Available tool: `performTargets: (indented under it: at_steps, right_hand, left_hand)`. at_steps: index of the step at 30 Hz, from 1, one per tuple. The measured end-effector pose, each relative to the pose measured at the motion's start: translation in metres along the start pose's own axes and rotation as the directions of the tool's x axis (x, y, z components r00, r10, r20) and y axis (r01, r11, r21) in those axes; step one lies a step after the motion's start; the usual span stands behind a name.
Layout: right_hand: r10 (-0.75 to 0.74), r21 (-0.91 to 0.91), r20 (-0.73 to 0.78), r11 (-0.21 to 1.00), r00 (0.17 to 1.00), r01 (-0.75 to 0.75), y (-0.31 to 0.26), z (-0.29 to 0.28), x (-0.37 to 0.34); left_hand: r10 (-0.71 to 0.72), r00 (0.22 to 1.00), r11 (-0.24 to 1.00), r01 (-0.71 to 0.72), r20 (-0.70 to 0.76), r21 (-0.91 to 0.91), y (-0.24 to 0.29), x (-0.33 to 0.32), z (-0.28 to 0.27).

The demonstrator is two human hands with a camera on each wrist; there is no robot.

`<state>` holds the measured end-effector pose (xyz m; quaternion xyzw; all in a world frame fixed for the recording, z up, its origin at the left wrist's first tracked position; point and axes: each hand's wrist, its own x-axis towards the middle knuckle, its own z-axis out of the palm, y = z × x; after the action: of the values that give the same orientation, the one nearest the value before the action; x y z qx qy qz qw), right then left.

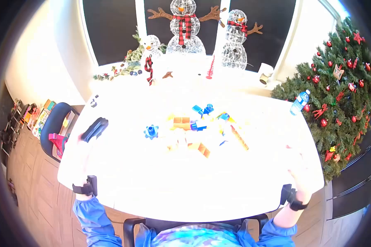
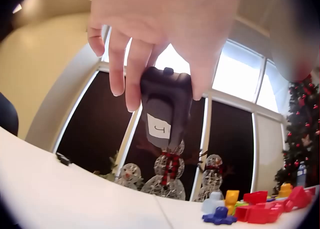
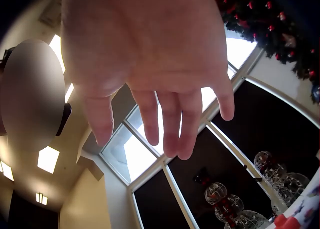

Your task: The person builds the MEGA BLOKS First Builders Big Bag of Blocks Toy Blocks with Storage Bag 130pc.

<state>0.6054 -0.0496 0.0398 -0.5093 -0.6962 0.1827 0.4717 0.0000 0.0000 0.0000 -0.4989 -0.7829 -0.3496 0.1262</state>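
Note:
My left hand point(image 2: 165, 19) grips a black oblong device point(image 2: 169, 101) by its upper end, thumb on one side and fingers on the other. A small knob tops the device, and a white label with a "J" is on its face. In the head view the device point(image 1: 95, 129) is over the table's left side. My right hand point(image 3: 150, 74) holds nothing; its fingers extend, slightly apart, with the palm facing the wrist camera. In the head view that right hand point(image 1: 299, 162) is washed out over the table's right side. Loose plastic toy pieces point(image 1: 200, 149) lie between the hands.
A blue gear-shaped piece point(image 1: 151, 131) lies left of the toy pile. A water bottle point(image 1: 299, 103) stands at the right edge, near a decorated tree point(image 1: 338, 94). A small dark object point(image 1: 94, 101) lies at the far left. Wire snowmen point(image 1: 185, 33) stand behind the table.

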Motion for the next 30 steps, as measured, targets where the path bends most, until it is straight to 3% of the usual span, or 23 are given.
performTargets:
  at_steps: [2, 4, 6, 8, 12, 13, 15, 17, 20, 24, 30]
  right_hand:
    - [0.154, -0.025, -0.027, 0.988, 0.988, -0.154, 0.008, -0.008, -0.016]
    - [0.12, -0.026, -0.052, 0.992, 0.991, -0.121, 0.011, -0.011, -0.019]
    - [0.051, -0.068, -0.041, 0.996, 0.998, -0.054, -0.025, 0.001, -0.023]
    - [0.075, -0.05, -0.073, 0.996, 0.995, -0.078, -0.024, 0.003, -0.029]
    - [0.105, -0.075, -0.039, 0.991, 0.994, -0.107, -0.017, 0.006, -0.038]
    - [0.116, -0.091, -0.027, 0.989, 0.993, -0.118, -0.05, 0.063, -0.075]
    - [0.111, -0.124, -0.02, 0.986, 0.994, -0.113, -0.096, 0.108, -0.102]
    - [0.12, -0.138, -0.014, 0.983, 0.993, -0.121, -0.111, 0.12, -0.106]
    - [0.119, -0.175, -0.013, 0.977, 0.993, -0.12, -0.134, 0.145, -0.12]
    - [0.064, -0.231, 0.01, 0.971, 0.998, -0.06, -0.156, 0.176, -0.122]
    - [-0.032, -0.284, 0.074, 0.957, 0.997, 0.051, -0.191, 0.223, -0.147]
  left_hand:
    - [0.042, 0.999, 0.999, -0.042, 0.019, -0.028, -0.058, 0.007, 0.015]
    - [0.022, 1.0, 0.998, -0.021, -0.02, 0.059, -0.091, 0.01, 0.024]
    - [0.042, 0.997, 0.988, -0.032, -0.065, 0.149, -0.145, 0.024, 0.003]
    - [-0.109, 0.993, 0.975, 0.098, 0.044, 0.2, -0.159, 0.024, 0.01]
    - [-0.183, 0.962, 0.952, 0.121, 0.202, 0.282, -0.155, 0.018, 0.007]
    - [-0.216, 0.947, 0.945, 0.141, 0.237, 0.297, -0.223, 0.012, -0.012]
    - [-0.283, 0.909, 0.927, 0.178, 0.305, 0.33, -0.273, 0.015, -0.05]
    - [-0.128, 0.968, 0.952, 0.059, 0.217, 0.302, -0.306, 0.012, -0.052]
    - [0.026, 0.994, 0.99, -0.041, 0.109, 0.138, -0.315, 0.003, -0.076]
    - [0.148, 0.988, 0.961, -0.132, 0.047, -0.245, -0.263, -0.018, -0.116]
    - [0.19, 0.98, 0.888, -0.196, -0.056, -0.416, -0.219, -0.077, -0.154]
